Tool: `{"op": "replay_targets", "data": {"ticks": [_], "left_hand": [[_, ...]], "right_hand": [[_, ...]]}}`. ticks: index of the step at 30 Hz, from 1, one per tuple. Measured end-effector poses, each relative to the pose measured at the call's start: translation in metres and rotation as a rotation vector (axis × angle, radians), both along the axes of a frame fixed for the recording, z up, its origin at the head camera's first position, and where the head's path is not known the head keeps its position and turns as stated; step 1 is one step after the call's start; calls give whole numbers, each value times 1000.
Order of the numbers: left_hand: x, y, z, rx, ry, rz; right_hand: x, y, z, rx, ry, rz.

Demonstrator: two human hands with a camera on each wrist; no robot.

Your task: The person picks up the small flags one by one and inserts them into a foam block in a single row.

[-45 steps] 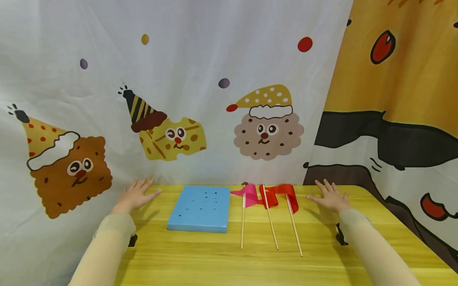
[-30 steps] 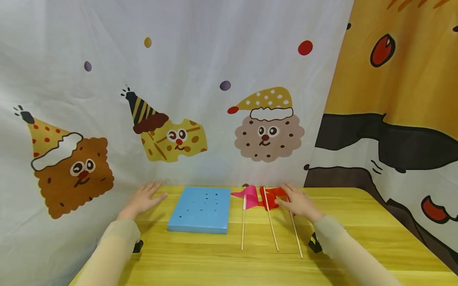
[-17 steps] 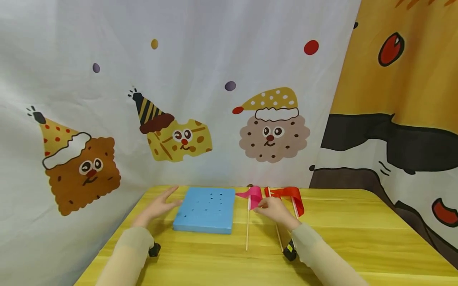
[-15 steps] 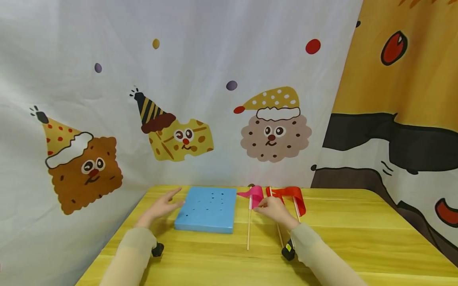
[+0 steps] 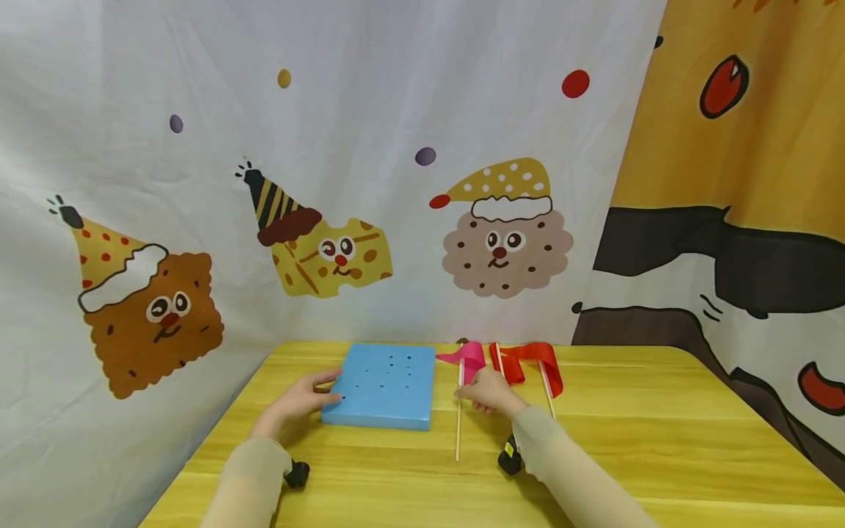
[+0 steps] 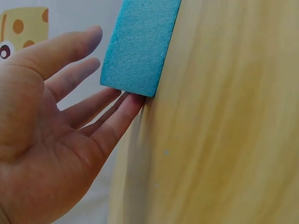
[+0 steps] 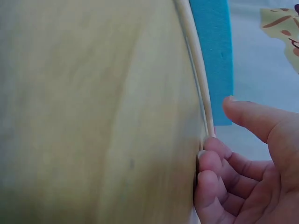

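A light blue foam block (image 5: pixel 389 396) with small holes in its top lies on the table. My left hand (image 5: pixel 300 402) is at its left side, fingers extended; in the left wrist view the fingertips meet the block's lower edge, thumb held apart. A pink flag (image 5: pixel 472 353) on a thin wooden stick (image 5: pixel 458 433) lies right of the block. My right hand (image 5: pixel 491 392) is at this stick, fingers bent with the tips right beside it. The right wrist view shows the thumb (image 7: pixel 247 114) spread away from those fingers. Two red flags (image 5: pixel 549 367) lie farther right, one stick partly hidden.
The yellow wood-grain table (image 5: pixel 660 440) reaches back to a white curtain (image 5: pixel 370 110) printed with cartoon snacks. A curtain with a large yellow and black print (image 5: pixel 739 169) hangs at the right. Black devices (image 5: pixel 510 456) sit on both wrists.
My right hand has come in from the far right, over the red flags, to the pink flag's stick. My left hand has moved right and forward to the block's side. The flags lie where they were.
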State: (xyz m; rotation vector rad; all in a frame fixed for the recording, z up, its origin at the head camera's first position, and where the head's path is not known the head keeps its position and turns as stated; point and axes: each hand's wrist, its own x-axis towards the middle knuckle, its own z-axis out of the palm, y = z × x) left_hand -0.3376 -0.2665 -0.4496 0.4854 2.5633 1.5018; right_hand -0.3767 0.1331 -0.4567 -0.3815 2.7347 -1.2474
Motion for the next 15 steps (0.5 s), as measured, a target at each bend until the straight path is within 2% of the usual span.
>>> {"op": "replay_targets", "data": {"ticks": [6,15], "left_hand": [[1,-1,-4,13,11,-35],[1,-3,-4,-40,20,-15]], "right_hand": [[-1,-6,-1,72,13,5],[-2,-11,-6,171,47,-35]]}}
